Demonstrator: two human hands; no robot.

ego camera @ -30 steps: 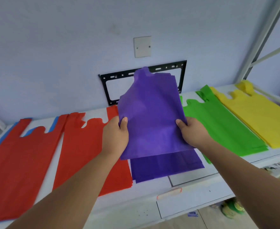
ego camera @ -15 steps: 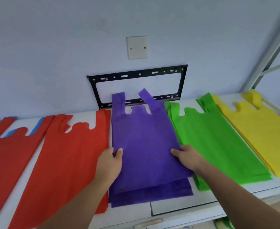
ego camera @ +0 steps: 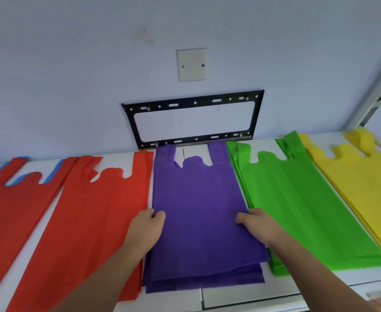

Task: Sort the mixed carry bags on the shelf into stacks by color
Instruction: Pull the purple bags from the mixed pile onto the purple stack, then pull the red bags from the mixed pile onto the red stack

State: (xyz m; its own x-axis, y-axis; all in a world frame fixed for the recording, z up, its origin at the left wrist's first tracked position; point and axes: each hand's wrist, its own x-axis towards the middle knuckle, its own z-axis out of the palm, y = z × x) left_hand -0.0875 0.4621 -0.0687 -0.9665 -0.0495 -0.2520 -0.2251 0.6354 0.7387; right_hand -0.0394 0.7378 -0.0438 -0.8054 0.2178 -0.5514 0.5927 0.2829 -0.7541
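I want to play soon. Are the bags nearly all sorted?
Nearly. Done: red stack, green stack and yellow stack look sorted. In hand: the left hand and right hand hold a purple bag on the purple stack. Left: the far-left pile has red over blue.

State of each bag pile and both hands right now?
top purple bag, flat on its stack, gripped at both sides
purple stack, near edges uneven
green stack, flat
yellow stack, flat
red stack, flat
mixed pile, red over blue
left hand, gripping top purple bag
right hand, gripping top purple bag
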